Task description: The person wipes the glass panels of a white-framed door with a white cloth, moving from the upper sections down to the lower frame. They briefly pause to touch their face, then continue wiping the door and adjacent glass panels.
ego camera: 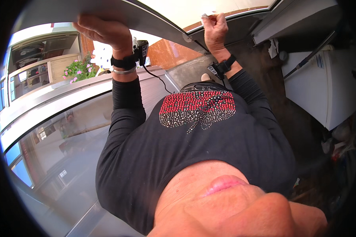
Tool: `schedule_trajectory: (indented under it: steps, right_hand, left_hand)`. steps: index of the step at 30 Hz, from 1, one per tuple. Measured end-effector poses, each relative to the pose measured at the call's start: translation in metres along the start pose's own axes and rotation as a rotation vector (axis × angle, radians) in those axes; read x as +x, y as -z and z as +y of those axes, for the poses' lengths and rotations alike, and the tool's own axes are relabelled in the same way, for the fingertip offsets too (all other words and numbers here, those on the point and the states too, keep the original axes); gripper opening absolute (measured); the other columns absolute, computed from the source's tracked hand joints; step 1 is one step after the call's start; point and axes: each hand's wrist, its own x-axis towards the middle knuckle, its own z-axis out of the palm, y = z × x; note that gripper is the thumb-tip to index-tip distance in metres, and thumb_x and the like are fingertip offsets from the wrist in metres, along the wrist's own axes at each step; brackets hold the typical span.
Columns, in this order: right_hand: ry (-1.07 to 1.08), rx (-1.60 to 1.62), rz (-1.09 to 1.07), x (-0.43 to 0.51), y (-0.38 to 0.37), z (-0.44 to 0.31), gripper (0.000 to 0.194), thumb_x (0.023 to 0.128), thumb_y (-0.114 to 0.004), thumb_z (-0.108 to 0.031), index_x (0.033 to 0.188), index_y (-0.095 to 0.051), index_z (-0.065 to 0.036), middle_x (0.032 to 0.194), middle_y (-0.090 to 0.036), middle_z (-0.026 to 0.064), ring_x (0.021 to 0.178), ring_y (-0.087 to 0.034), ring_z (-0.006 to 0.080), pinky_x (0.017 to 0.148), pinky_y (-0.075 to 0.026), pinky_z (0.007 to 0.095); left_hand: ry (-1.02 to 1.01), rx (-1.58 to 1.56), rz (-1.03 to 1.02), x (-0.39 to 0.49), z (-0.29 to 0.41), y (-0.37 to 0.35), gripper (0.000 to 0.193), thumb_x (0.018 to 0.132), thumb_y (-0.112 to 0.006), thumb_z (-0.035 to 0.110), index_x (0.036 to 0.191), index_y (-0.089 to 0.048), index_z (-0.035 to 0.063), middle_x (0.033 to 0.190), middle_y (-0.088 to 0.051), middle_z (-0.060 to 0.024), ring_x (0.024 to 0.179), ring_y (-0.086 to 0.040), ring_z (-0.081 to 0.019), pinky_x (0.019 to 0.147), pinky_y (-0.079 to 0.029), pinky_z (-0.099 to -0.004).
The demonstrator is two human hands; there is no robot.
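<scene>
At the upper left my left hand (105,32) rests against the edge of a grey door or window panel (118,11), its fingers bent; whether they grip the edge cannot be told. My right hand (215,28) is raised at the top centre, pinching a crumpled white tissue or cloth (208,14) close to a pane with a dark frame (243,13). Both wrists wear black straps with small devices and cables. The left wrist also has a light bangle.
Pink-flowering plants (78,71) stand beyond a pale ledge on the left, above a large reflective glass pane (62,148). At the right are a white cabinet or appliance (305,86) and a dark pole (311,56). A light shoe (206,77) shows on the floor.
</scene>
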Motion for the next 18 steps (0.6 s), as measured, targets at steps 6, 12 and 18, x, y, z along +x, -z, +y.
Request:
schedule_trajectory:
  steps: [6, 12, 18]
  right_hand:
    - [-0.040, 0.055, -0.019, -0.049, 0.029, -0.008, 0.024, 0.093, -0.078, -0.007, 0.096, -0.054, -0.004, 0.095, -0.064, 0.0108, 0.076, -0.065, 0.0184, 0.068, -0.057, 0.0335]
    - [-0.003, 0.022, -0.186, -0.095, 0.049, -0.077, 0.013, 0.092, -0.072, -0.006, 0.096, -0.060, -0.005, 0.087, -0.062, 0.0122, 0.077, -0.064, 0.0275, 0.070, -0.053, 0.0373]
    - [0.493, 0.215, -0.143, -0.053, 0.087, -0.163, 0.018, 0.087, -0.075, 0.002, 0.096, -0.063, -0.007, 0.091, -0.062, 0.0114, 0.074, -0.067, 0.0267, 0.063, -0.054, 0.0351]
  left_hand:
    - [0.105, -0.074, -0.031, -0.041, 0.051, 0.024, 0.060, 0.112, -0.033, 0.054, 0.129, -0.055, 0.0009, 0.122, -0.057, -0.0127, 0.105, -0.057, -0.0218, 0.091, -0.050, -0.0371]
    - [0.035, -0.104, -0.240, -0.068, 0.082, 0.057, 0.044, 0.114, -0.036, 0.037, 0.129, -0.051, -0.0014, 0.121, -0.058, -0.0107, 0.105, -0.057, -0.0174, 0.090, -0.052, -0.0338]
    - [-0.010, 0.220, -0.198, -0.114, 0.147, 0.072, 0.034, 0.113, -0.040, 0.029, 0.122, -0.052, -0.0016, 0.111, -0.061, -0.0116, 0.094, -0.060, -0.0203, 0.080, -0.055, -0.0363]
